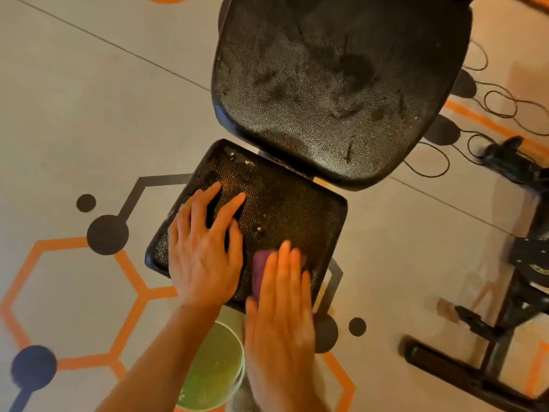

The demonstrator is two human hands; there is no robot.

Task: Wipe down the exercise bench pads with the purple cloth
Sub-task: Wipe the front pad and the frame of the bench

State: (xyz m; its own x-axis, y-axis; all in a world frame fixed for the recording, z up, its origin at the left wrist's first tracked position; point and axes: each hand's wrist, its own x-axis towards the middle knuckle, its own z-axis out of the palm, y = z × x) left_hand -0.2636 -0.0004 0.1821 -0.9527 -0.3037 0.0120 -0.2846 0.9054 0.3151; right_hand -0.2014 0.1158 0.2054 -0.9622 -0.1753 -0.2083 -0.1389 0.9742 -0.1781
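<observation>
The black seat pad [285,209] lies below me, with pale specks near its middle and far edge. My left hand [205,248] rests flat on its left half, fingers spread. My right hand [282,304] presses flat, fingers together, on the purple cloth [260,272] at the pad's near right part; only the cloth's left edge shows beside the fingers. This hand is blurred. Beyond the seat stands the larger black back pad [335,84], dusty and smeared.
A green bucket [214,367] stands on the floor under my forearms. The bench's black frame and foot [463,373] reach out at the right. Cables [499,102] and a dark device lie on the floor at the far right. The grey floor has orange hexagons.
</observation>
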